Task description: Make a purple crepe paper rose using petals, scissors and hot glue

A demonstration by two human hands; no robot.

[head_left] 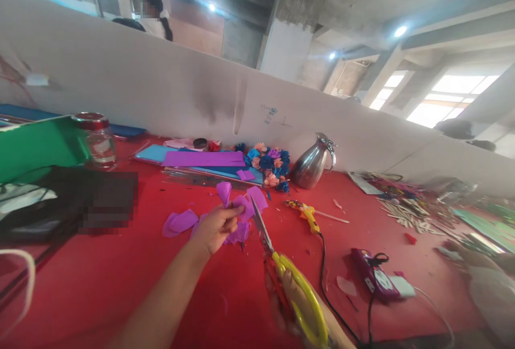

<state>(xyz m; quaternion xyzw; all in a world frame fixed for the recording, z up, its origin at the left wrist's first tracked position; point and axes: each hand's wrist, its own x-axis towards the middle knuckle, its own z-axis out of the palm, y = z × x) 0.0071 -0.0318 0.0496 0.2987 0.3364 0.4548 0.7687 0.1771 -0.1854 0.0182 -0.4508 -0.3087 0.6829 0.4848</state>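
Observation:
Between the thumb and fingers of my left hand (219, 226) is a piece of purple crepe paper (257, 200), its folded end standing up above the knuckles. My right hand (292, 295) grips a pair of scissors (300, 298) with yellow and red handles. The blades point up and away, their tips against or just beside the paper; whether they cut it I cannot tell. More purple paper pieces (183, 222) lie on the red table (153, 279) around and under my left hand. Some fingers of my right hand are hidden behind the handles.
A yellow glue gun (308, 215) with a black cord lies to the right, near a purple power strip (374, 276). Behind are paper flowers (269, 161), stacked paper sheets (203, 159), a metal jug (314, 161) and a lidded jar (98, 142) against a white partition.

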